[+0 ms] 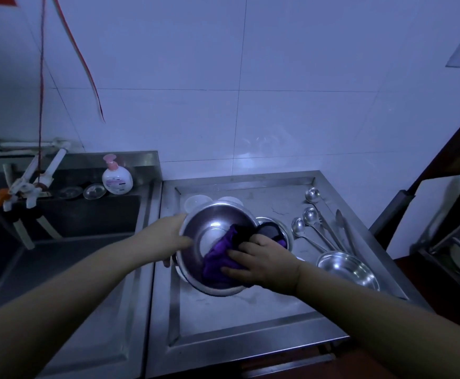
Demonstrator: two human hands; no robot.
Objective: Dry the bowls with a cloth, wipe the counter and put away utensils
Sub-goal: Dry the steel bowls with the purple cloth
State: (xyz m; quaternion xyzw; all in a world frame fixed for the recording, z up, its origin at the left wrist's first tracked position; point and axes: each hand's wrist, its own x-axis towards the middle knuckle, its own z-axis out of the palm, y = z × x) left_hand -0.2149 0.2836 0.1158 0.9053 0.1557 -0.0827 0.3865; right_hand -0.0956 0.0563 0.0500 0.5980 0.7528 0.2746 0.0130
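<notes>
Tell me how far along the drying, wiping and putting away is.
Done: nothing clearly; whether the small steel bowl at right is dry is unclear. In hand: left hand tilts the large steel bowl while right hand rubs the purple cloth inside. Left: steel ladles and tongs lie on the steel counter, unwiped.

Purple cloth [219,258] in silvery steel bowl [209,228]; at ten o'clock, a white soap bottle [117,179] with pink pump; grey steel counter [245,315]

The steel bowl [212,242] hides most of two pale containers [196,202] behind it.
</notes>
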